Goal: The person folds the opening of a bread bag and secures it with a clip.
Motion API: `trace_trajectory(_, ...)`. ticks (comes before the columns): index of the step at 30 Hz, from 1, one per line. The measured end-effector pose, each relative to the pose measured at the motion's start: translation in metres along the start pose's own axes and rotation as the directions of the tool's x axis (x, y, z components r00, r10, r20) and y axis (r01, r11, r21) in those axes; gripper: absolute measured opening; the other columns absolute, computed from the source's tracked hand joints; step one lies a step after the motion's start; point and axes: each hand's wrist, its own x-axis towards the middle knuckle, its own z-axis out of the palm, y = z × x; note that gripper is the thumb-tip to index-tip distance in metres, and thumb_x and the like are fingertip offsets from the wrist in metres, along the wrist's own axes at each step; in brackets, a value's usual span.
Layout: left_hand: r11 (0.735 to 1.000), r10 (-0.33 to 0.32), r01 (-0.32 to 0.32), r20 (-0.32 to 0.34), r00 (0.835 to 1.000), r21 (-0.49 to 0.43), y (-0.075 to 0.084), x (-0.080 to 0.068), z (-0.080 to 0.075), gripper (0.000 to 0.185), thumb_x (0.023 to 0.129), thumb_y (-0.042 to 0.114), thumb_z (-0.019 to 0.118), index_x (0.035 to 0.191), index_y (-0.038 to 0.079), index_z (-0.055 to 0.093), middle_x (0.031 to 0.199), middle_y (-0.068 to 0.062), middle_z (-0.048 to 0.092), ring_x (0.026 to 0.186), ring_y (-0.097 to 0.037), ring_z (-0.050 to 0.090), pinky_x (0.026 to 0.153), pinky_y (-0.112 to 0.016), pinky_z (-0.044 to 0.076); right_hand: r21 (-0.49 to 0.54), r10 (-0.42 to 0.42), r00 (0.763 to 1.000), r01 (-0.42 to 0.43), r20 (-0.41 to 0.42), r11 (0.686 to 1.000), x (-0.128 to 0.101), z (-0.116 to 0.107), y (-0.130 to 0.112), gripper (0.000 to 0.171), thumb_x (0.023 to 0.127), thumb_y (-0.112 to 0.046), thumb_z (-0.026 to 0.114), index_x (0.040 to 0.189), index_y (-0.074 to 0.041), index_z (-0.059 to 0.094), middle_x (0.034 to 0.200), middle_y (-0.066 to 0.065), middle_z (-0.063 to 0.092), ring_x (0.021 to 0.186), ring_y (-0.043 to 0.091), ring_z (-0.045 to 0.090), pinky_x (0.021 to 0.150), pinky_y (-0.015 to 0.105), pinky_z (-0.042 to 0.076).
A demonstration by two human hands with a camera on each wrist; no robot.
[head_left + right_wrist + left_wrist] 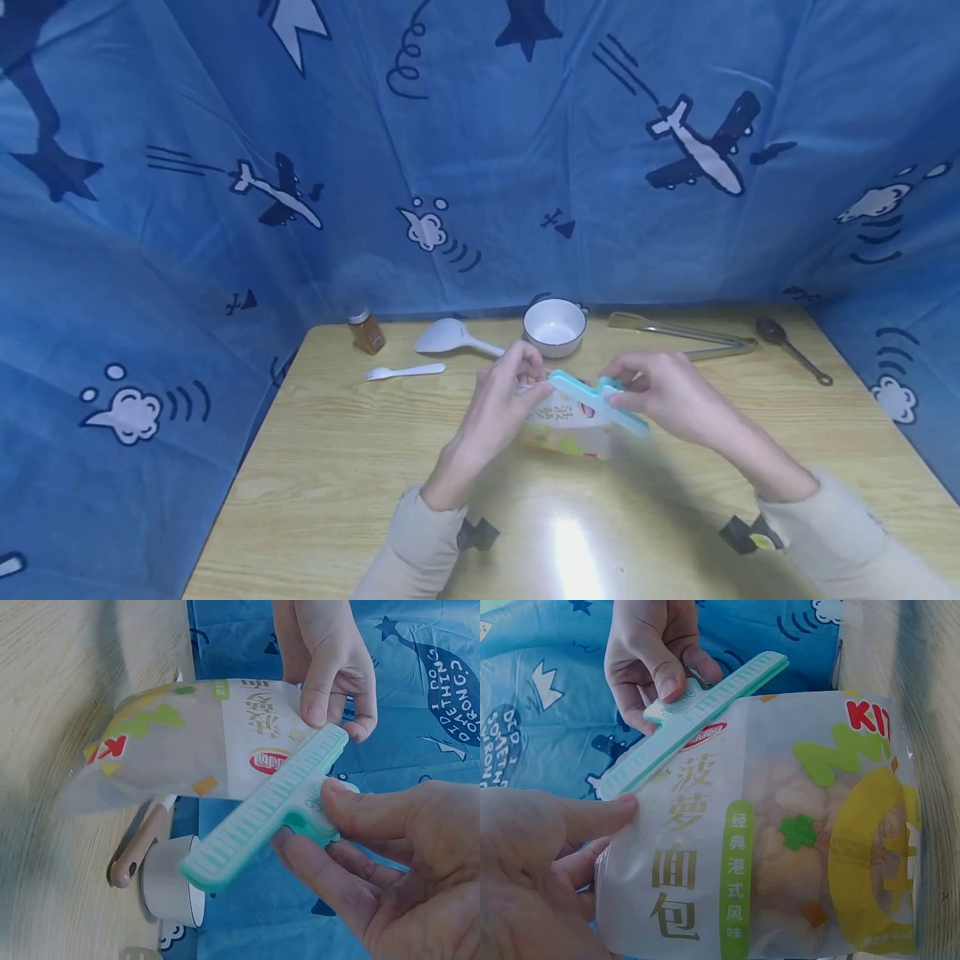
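A printed plastic bag of bread pieces (787, 840) hangs over the middle of the table, its top edge held up. My left hand (497, 400) pinches one top corner of it between thumb and fingers. In my right hand (663, 392) is a mint-green bag clip (262, 814), gripped at its handle by thumb and fingers. The clip's long bar lies slantwise across the bag's top edge, one end close to my left fingertips in the left wrist view. Whether the bar's two halves are closed on the bag I cannot tell.
Behind the hands stands a white bowl (555, 325). Left of it lie a white rice paddle (447, 335), a white fork (405, 372) and a spice jar (367, 332). Metal tongs (686, 333) and a dark spoon (787, 346) lie at the right. A blue curtain (480, 150) surrounds the table.
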Motion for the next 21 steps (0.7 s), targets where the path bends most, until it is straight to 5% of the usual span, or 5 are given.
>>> trace_trajectory(7,1.000,-0.003,0.003,-0.008,1.000,-0.001,-0.001,0.000,-0.001,0.027,0.091,0.005,0.079,0.110,0.010,0.061,0.113,-0.010,0.078,0.104,-0.024,0.074,0.092,-0.036,0.059,-0.010,-0.040,0.997,0.040,-0.060,0.999,0.001,0.007,0.004,0.031,0.095,-0.012,0.078,0.125,-0.007,0.073,0.118,0.014,0.079,0.100,0.031,0.078,0.077,0.043,0.065)
trace_trajectory(14,0.998,-0.009,0.007,-0.046,0.999,-0.055,0.000,0.001,-0.002,0.023,0.091,0.006,0.079,0.108,0.009,0.063,0.111,-0.008,0.075,0.105,-0.022,0.071,0.097,-0.034,0.058,0.289,-0.020,1.000,0.026,-0.025,0.957,-0.005,0.028,0.032,0.079,0.092,-0.012,0.082,0.158,-0.003,0.038,0.142,0.025,0.060,0.121,0.041,0.067,0.096,0.040,0.061)
trace_trajectory(21,0.994,-0.058,0.053,-0.052,0.997,-0.099,0.001,0.004,0.000,0.026,0.089,0.007,0.081,0.107,0.010,0.063,0.107,-0.010,0.078,0.103,-0.022,0.075,0.098,-0.039,0.058,0.436,0.105,0.989,-0.141,0.106,0.889,-0.018,0.057,0.060,0.059,0.097,-0.021,0.076,0.146,0.002,0.054,0.135,0.025,0.068,0.115,0.031,0.071,0.094,0.040,0.061)
